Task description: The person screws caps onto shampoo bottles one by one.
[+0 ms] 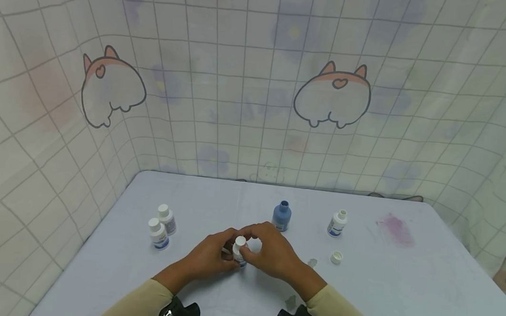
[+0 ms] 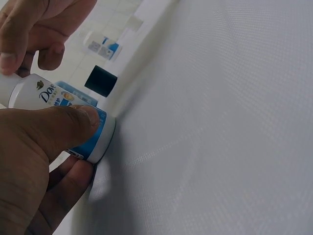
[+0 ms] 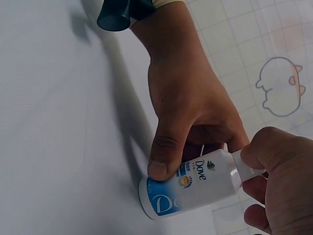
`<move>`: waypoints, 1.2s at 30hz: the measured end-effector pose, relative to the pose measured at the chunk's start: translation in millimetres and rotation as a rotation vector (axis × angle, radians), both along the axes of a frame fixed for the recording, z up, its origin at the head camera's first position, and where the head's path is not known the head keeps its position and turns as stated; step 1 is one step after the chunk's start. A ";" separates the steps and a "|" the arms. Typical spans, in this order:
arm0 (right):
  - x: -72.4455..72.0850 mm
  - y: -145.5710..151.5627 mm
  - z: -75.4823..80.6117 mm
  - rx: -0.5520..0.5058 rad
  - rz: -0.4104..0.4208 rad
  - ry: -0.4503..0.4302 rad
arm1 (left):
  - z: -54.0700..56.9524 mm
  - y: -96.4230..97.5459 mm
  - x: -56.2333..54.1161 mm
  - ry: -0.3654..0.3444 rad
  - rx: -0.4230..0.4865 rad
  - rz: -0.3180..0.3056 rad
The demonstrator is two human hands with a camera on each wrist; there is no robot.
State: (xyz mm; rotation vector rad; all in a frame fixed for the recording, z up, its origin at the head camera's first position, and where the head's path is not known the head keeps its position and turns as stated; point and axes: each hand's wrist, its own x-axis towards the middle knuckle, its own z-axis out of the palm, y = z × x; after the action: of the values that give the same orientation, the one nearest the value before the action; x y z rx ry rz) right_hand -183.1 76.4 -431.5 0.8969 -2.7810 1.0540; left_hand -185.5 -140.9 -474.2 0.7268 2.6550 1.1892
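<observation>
A small white Dove bottle (image 1: 238, 255) with a blue lower label is between both hands near the middle of the table. My left hand (image 1: 209, 255) grips its body, thumb along the label in the left wrist view. My right hand (image 1: 274, 250) pinches the white cap (image 3: 244, 164) at its top. The cap is on the neck; whether it is loose I cannot tell. The bottle's base (image 2: 105, 139) is at or just above the cloth. In the right wrist view both hands meet around this bottle.
Two capped white bottles (image 1: 160, 234) stand at the left. Beyond my right hand stand an uncapped blue bottle (image 1: 282, 217) and an uncapped white bottle (image 1: 337, 224). A white cap (image 1: 336, 257) lies nearer me. A dark cap-shaped piece (image 2: 101, 81) shows behind the held bottle. A pink stain (image 1: 397, 230) marks the cloth.
</observation>
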 end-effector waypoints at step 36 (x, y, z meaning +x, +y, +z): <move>3.7 -1.3 0.7 0.018 -0.039 -0.016 | -2.0 -0.1 1.0 -0.002 0.040 0.002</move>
State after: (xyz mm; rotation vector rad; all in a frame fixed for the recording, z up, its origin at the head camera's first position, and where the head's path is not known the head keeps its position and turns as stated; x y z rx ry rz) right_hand -179.3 75.1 -430.9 0.8355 -2.8129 1.0374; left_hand -184.5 -141.0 -476.2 0.7294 2.6381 1.2463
